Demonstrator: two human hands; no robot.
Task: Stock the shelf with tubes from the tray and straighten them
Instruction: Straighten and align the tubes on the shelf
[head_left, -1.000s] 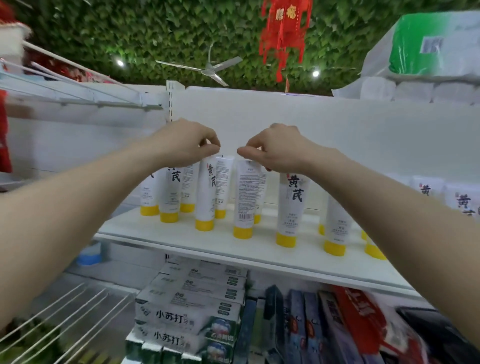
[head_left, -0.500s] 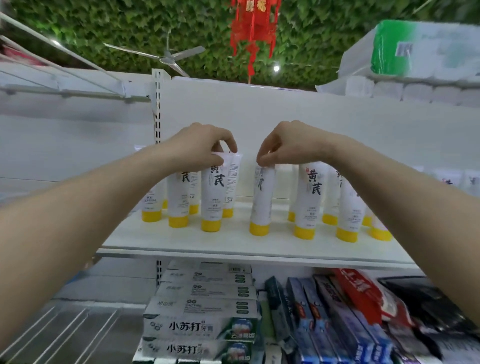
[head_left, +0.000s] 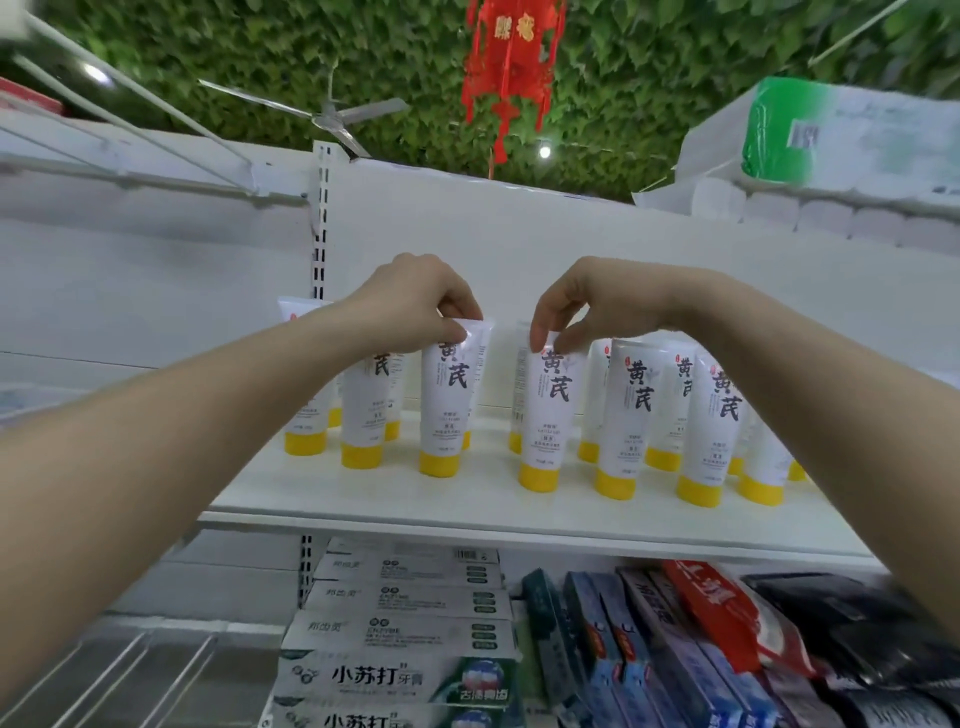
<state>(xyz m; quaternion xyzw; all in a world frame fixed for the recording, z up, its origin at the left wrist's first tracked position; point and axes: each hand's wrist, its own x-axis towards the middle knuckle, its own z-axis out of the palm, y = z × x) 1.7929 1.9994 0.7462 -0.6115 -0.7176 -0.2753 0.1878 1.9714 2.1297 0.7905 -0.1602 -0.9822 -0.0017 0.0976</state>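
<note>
Several white tubes with yellow caps stand cap-down on a white shelf. My left hand pinches the top edge of one front-row tube. My right hand pinches the top of the neighbouring front-row tube, whose label faces me. More tubes stand to the right and behind, partly hidden by my right forearm. No tray is in view.
Stacked toothpaste boxes and blue and red packets fill the level below the shelf. A wire rack sits lower left. Wrapped paper rolls lie on the upper right shelf. A slotted upright stands behind.
The tube under my right hand has turned so its label now faces front. Both hands stay pinched on the tube tops. The view has shifted slightly.
</note>
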